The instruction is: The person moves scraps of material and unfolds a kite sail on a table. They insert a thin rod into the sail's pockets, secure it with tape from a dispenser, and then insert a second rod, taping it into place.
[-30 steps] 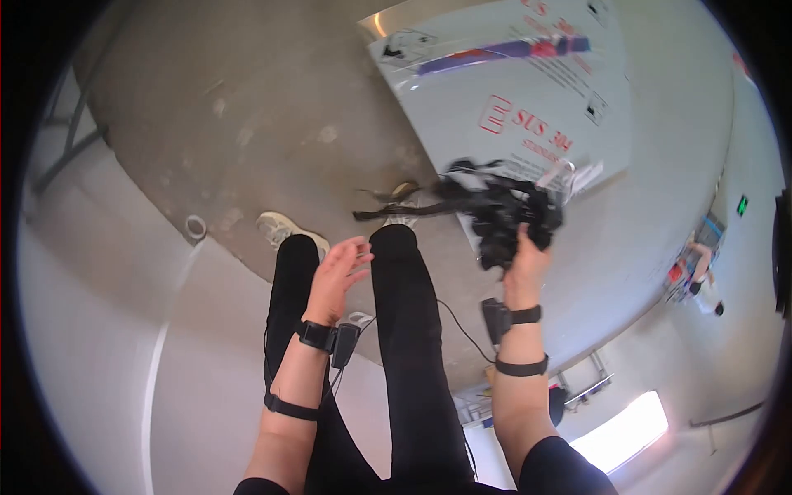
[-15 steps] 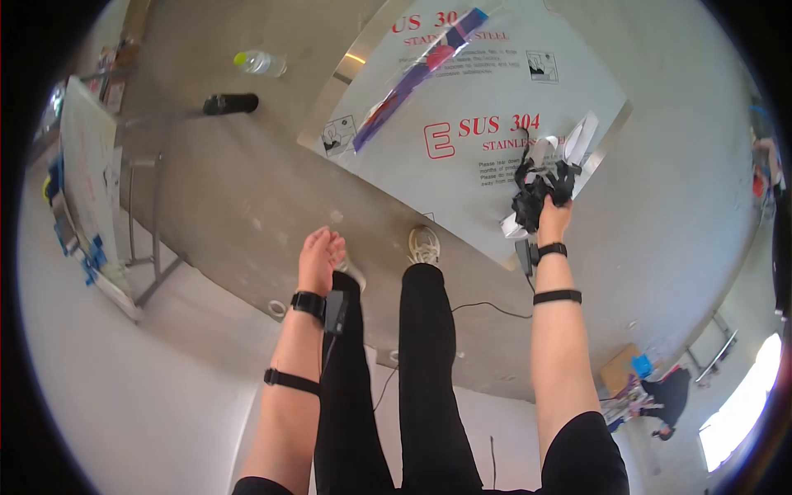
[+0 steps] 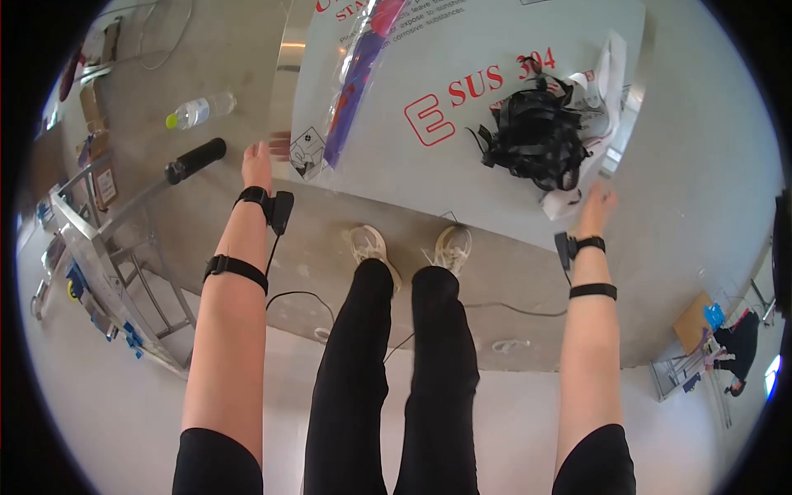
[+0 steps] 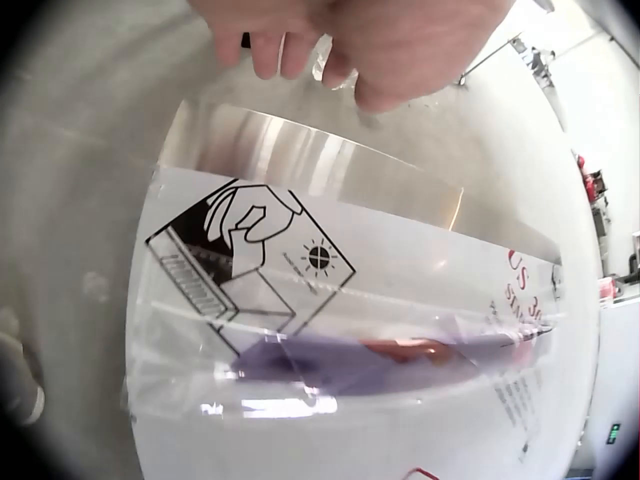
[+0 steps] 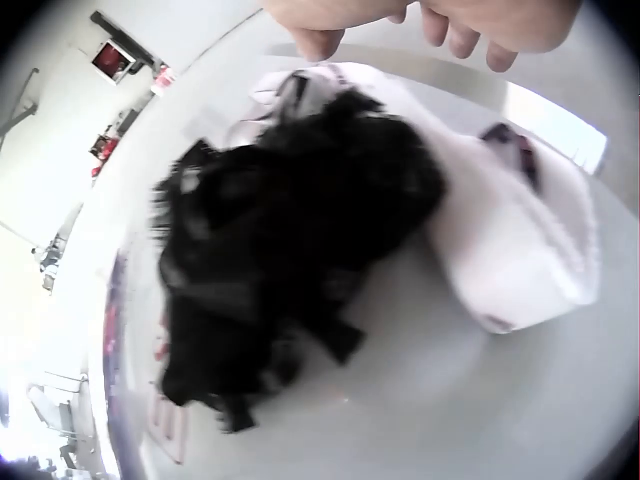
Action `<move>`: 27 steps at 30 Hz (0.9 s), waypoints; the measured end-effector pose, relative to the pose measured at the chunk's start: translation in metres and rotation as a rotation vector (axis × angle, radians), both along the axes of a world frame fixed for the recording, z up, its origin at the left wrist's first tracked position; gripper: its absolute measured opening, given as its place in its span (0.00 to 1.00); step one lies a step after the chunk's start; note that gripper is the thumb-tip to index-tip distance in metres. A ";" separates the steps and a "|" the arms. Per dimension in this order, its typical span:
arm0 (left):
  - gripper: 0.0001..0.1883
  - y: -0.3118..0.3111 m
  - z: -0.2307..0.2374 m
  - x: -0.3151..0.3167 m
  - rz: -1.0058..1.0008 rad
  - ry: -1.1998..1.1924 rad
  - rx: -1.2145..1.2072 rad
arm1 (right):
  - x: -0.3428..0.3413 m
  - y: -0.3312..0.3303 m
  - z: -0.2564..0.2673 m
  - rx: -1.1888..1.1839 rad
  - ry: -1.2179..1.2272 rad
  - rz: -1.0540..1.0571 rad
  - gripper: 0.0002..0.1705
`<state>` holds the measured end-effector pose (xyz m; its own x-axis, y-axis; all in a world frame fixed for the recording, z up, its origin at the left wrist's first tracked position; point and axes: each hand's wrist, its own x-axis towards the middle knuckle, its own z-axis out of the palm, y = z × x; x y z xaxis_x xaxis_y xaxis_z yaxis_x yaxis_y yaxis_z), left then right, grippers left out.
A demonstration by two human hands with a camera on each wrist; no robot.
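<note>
A film-covered steel sheet (image 3: 396, 157) printed "SUS 304" has a bare metal edge (image 4: 300, 150). On it lie a bunch of black strips (image 3: 540, 136), a white band (image 3: 609, 91) beside them, and a plastic-wrapped purple and red item (image 3: 355, 95). The left hand (image 3: 258, 167) is at the sheet's left edge, fingers extended and holding nothing; the left wrist view shows it (image 4: 360, 40) beyond the metal edge. Beside the right edge, the right hand (image 3: 596, 210) is near the white band. In the right wrist view that hand (image 5: 430, 20) has its fingers apart, gripping nothing.
On the floor at the left are a black cylinder (image 3: 195, 160) and a bottle with a yellow-green cap (image 3: 202, 110). A metal frame (image 3: 124, 272) stands at far left. A cable (image 3: 516, 310) runs by the feet. Another person (image 3: 734, 351) is at the far right.
The right hand has let go of the black strips, which now rest on the sheet, and moved to its right edge. The left hand has moved left and forward to the sheet's left edge.
</note>
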<state>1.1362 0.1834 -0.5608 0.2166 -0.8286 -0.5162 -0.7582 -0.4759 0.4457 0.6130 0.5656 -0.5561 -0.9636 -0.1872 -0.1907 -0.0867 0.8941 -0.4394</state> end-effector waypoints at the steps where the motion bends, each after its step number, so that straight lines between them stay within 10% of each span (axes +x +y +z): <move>1: 0.31 -0.008 -0.009 -0.002 0.011 -0.003 -0.051 | -0.013 0.026 -0.016 -0.080 -0.241 -0.141 0.33; 11: 0.34 -0.044 -0.048 -0.028 0.148 0.059 0.240 | -0.059 0.075 -0.080 -0.307 -0.549 -0.547 0.37; 19: 0.24 -0.030 -0.053 -0.010 0.235 0.080 -0.024 | -0.057 0.087 -0.088 -0.374 -0.348 -0.431 0.21; 20: 0.24 -0.036 -0.094 0.033 -0.036 -0.064 -0.254 | -0.058 0.089 -0.088 -0.451 -0.342 -0.424 0.21; 27: 0.22 0.036 -0.010 0.026 0.341 0.122 -0.111 | 0.015 0.136 -0.065 -0.386 -0.272 -0.448 0.20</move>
<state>1.1621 0.2192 -0.5712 0.4320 -0.7718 -0.4665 -0.5029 -0.6355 0.5858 0.6282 0.7016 -0.6209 -0.8908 0.1179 -0.4389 0.4180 0.5914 -0.6896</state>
